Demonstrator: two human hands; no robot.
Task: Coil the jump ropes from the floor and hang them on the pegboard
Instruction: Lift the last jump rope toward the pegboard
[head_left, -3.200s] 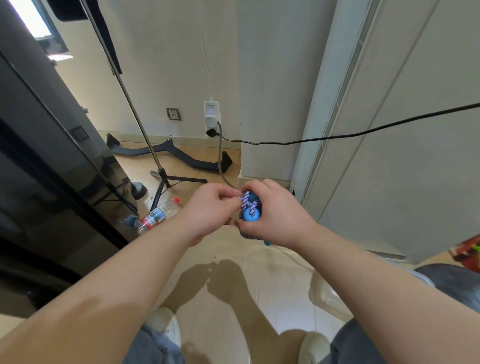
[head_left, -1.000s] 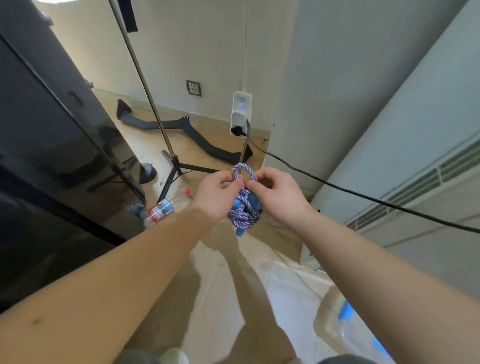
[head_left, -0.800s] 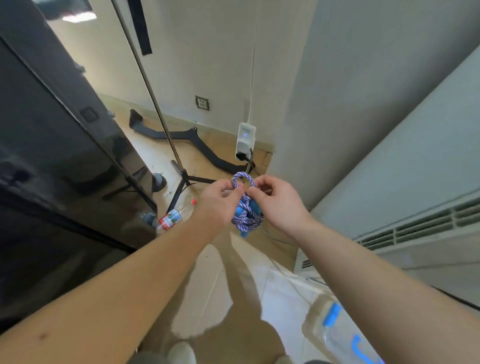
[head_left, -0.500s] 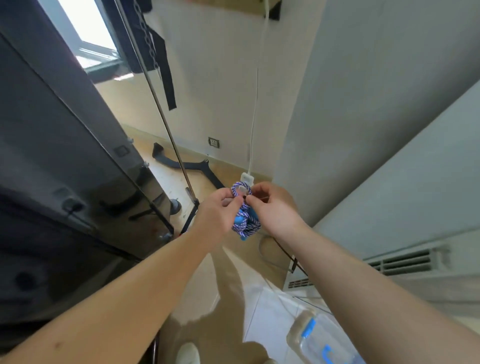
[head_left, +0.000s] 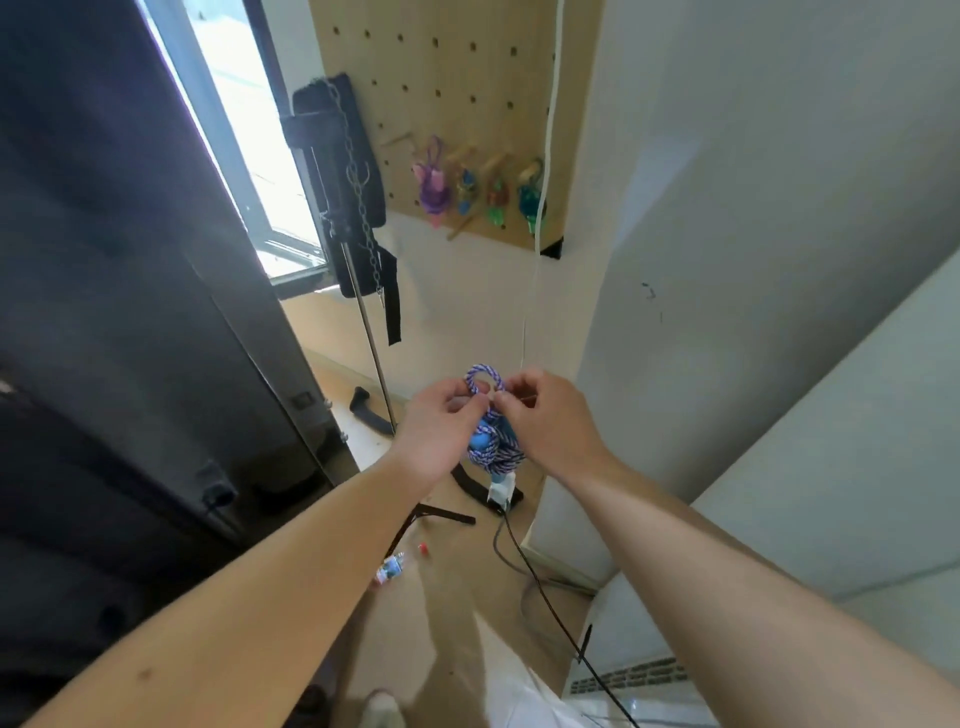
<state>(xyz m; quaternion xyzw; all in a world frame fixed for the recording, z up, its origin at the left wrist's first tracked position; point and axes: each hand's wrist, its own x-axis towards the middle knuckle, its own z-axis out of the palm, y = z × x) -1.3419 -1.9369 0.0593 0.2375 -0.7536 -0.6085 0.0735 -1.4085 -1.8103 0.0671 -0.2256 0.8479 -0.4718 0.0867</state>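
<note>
A blue-and-white braided jump rope (head_left: 492, 446) is wound into a tight bundle around its blue handles. A small loop of it stands up at the top. My left hand (head_left: 440, 427) and my right hand (head_left: 546, 420) both pinch that loop at chest height, and the bundle hangs beneath my fingers. High on the wall ahead is a wooden pegboard (head_left: 457, 78). Several coiled ropes hang in a row on its pegs: a purple one (head_left: 434, 193), then blue (head_left: 466, 193), red (head_left: 497, 196) and green (head_left: 531, 203). A bare peg (head_left: 462, 227) sticks out below that row.
A metal stand pole (head_left: 370, 338) with a black strap and chain rises between me and the pegboard. A large dark panel (head_left: 135, 322) fills the left. A black cable (head_left: 550, 613) runs across the floor, beside a bottle (head_left: 390, 567). A white cord (head_left: 540, 218) hangs over the pegboard's right edge.
My view has tilted up from the floor to the wall, bringing the pegboard into sight. Both hands have kept hold of the rope's loop and carried the bundle along.
</note>
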